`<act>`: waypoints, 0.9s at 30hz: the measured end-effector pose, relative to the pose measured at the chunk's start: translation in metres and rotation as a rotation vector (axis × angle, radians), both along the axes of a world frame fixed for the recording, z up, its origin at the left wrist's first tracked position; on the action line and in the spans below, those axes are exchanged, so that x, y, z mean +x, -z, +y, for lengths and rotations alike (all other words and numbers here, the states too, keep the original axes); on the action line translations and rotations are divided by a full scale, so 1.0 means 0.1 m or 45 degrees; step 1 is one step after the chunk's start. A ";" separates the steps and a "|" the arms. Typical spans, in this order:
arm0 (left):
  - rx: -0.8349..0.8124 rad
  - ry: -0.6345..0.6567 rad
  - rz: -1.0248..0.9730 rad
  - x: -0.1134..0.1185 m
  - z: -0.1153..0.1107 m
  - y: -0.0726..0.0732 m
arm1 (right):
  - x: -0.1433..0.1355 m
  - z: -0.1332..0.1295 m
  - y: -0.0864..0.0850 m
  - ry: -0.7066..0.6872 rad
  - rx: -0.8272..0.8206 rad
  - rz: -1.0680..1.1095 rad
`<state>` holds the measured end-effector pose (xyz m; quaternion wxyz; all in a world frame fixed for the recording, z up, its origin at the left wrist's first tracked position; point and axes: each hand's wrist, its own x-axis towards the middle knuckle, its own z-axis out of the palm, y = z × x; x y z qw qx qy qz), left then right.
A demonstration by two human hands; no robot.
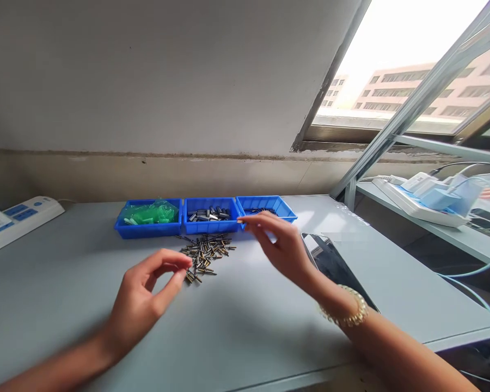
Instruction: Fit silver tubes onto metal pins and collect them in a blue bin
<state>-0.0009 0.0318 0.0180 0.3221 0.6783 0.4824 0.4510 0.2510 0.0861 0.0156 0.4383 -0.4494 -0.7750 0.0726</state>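
A loose pile of pop rivets [206, 251], brassy and dark metal, lies on the grey table. My left hand [145, 296] is at the pile's near left edge, thumb and fingers curled together in a pinch. Whatever is between those fingertips is hidden. My right hand [281, 247], with a beaded bracelet [351, 310] on its wrist, is raised in front of the right blue bin [288, 209]. A small pale piece [239, 221], too small to name, shows at its pinched fingertips. That bin has thin dark metal pieces inside.
The middle blue bin [190, 224] contains short metal cylinders; the left blue bin [126, 231] has a green plastic bag [159, 211]. A dark tablet-like slab [338, 267] lies under my right forearm. Power strips stand at the far left [32, 212] and on the right shelf [424, 201]. Cables hang at right.
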 end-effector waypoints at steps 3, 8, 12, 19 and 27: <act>0.128 0.003 0.354 -0.09 0.19 0.02 | 0.24 0.29 0.00 0.205 0.078 -0.064; 0.242 0.262 0.639 -0.19 0.33 0.03 | 0.24 0.27 0.14 0.210 0.091 -0.165; 0.309 0.483 0.790 -0.22 0.31 0.00 | 0.05 0.04 0.17 0.038 0.071 -0.212; 0.348 0.533 0.919 -0.19 0.29 0.08 | -0.12 -0.17 0.12 -0.152 0.066 -0.146; 0.357 0.262 0.886 -0.17 0.29 0.12 | -0.14 -0.24 0.10 -0.198 -0.014 -0.069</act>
